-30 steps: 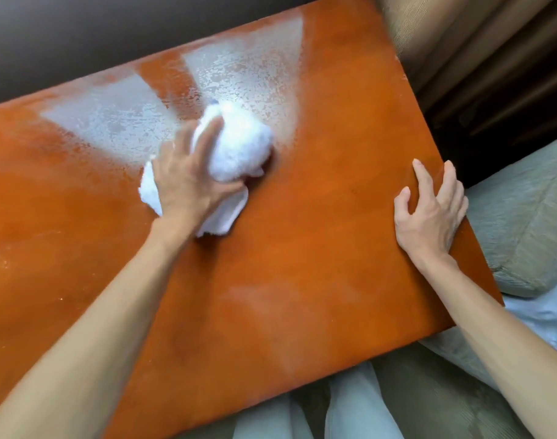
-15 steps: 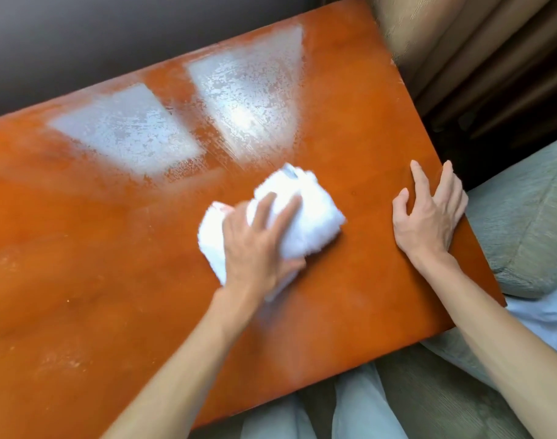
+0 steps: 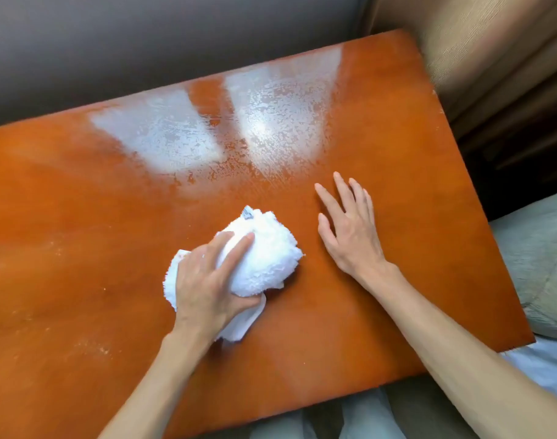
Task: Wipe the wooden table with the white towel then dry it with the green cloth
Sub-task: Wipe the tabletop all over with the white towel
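Head view: the left hand has its grip clamped on the white towel, which is bunched into a thick wad on the wooden surface. The fingers lie over the top of the wad and the thumb curls under its near side, so the bulk of the towel bulges out ahead of the grip and to its right. A flatter flap of towel trails out beneath the palm toward the wrist, lying on the wood. A small grey tag shows at the towel's far tip.

Just to the right of the grip, apart from the towel, the right hand lies palm down on the surface with its fingers straight and slightly spread, holding nothing.

Beyond the grip, toward the far edge of the surface, two pale, speckled wet patches shine on the orange-brown wood. Faint whitish specks lie to the left of the grip and nearer the person.

Past the right hand, off the right edge of the surface, sits a grey-green cushion, with tan curtain folds beyond it. The green cloth cannot be seen.
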